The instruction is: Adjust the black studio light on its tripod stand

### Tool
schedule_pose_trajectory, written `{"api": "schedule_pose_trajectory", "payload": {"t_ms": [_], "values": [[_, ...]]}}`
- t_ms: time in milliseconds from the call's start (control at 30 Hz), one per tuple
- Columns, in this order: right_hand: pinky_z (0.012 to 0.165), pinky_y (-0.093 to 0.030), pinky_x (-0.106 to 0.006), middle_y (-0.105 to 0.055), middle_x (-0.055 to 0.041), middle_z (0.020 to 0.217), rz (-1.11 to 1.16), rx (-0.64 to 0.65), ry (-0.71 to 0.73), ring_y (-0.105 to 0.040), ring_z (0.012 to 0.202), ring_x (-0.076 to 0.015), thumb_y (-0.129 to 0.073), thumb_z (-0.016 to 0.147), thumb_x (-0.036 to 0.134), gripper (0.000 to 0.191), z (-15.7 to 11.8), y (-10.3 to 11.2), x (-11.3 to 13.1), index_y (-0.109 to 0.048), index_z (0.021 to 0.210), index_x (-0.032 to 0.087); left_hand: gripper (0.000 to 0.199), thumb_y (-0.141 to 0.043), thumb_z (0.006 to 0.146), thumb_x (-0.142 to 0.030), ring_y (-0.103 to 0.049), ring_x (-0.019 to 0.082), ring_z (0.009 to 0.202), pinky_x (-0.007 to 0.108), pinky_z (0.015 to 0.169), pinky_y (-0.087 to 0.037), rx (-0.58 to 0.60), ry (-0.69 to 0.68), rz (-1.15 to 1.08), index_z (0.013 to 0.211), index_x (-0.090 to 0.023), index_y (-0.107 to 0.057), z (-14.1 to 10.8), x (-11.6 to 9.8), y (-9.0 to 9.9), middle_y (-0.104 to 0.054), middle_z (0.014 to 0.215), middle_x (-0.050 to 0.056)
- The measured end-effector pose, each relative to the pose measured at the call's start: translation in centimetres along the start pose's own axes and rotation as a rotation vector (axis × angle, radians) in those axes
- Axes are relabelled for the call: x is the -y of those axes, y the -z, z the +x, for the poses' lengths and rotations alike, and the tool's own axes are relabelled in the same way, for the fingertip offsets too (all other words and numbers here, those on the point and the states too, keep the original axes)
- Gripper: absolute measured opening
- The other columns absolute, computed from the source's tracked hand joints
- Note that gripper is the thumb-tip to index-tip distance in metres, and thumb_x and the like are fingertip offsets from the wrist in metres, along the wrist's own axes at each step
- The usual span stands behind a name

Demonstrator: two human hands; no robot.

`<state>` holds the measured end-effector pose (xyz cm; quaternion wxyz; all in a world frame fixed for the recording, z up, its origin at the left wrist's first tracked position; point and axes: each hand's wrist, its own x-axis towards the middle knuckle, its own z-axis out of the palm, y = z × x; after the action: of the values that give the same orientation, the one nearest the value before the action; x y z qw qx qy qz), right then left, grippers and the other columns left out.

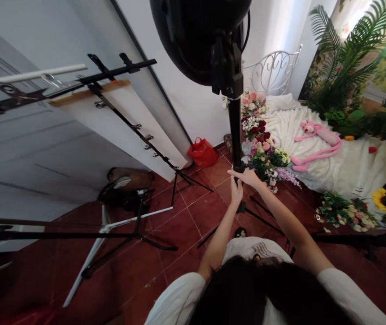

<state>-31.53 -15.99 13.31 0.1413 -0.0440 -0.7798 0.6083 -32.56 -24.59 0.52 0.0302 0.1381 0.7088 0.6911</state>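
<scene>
A black light stand rises in front of me, with a large, dark, rounded lamp head on top. My right hand is closed around the pole at a black collar, its thumb reaching across to the left. Just below, my left hand wraps the same pole, with its fingers partly hidden. A small black knob sticks out beside my right hand. The stand's legs spread over the floor below my hands.
Artificial flowers and a bed with a cream blanket and a pink plush toy lie to the right. A red bag sits by the wall. Left are a clipped backdrop board and stand legs on red floor tiles.
</scene>
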Motion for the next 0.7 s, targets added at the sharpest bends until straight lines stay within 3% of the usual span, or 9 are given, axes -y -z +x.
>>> {"api": "schedule_pose_trajectory", "payload": {"t_ms": [167,300,567,700], "values": [[0.114,-0.043,-0.052,-0.069,-0.0147,0.114,-0.244,-0.031,0.098,-0.059,0.122,-0.0364,-0.077,0.082,0.061,0.046,-2.4,2.6,-2.6,-0.068,0.107,0.024,0.073,-0.039,0.093,-0.081,-0.062,0.027,0.130,0.043,0.114,-0.046,-0.007,0.034,0.006,0.132,-0.022,-0.058,-0.1,0.0,0.1,-0.066,0.134,0.017],[0.119,-0.039,-0.053,-0.067,-0.0171,0.126,-0.276,-0.067,0.148,-0.059,0.127,-0.0342,-0.060,0.096,0.056,0.042,-4.8,4.2,-4.5,-0.066,0.120,0.022,0.076,-0.037,0.090,-0.086,-0.065,0.026,0.118,0.042,0.109,-0.050,-0.018,-0.040,0.007,0.124,-0.020,-0.057,-0.1,-0.2,0.1,-0.068,0.122,0.015],[0.126,-0.033,-0.050,-0.062,-0.0154,0.146,-0.262,-0.029,0.109,-0.055,0.140,-0.0290,-0.051,0.101,0.050,0.046,-5.5,3.3,-6.2,-0.062,0.135,0.022,0.073,-0.036,0.089,-0.086,-0.065,0.024,0.112,0.039,0.104,-0.049,-0.030,-0.032,0.001,0.121,-0.023,-0.054,0.0,-0.3,-0.1,-0.066,0.119,0.012],[0.127,-0.032,-0.048,-0.064,-0.0156,0.143,-0.216,-0.047,0.082,-0.054,0.141,-0.0292,-0.056,0.097,0.053,0.046,-4.5,2.8,-6.9,-0.065,0.130,0.022,0.070,-0.038,0.091,-0.084,-0.065,0.023,0.109,0.038,0.101,-0.050,-0.026,-0.017,-0.004,0.119,-0.023,-0.055,0.0,-0.3,-0.1,-0.066,0.116,0.011]]}}
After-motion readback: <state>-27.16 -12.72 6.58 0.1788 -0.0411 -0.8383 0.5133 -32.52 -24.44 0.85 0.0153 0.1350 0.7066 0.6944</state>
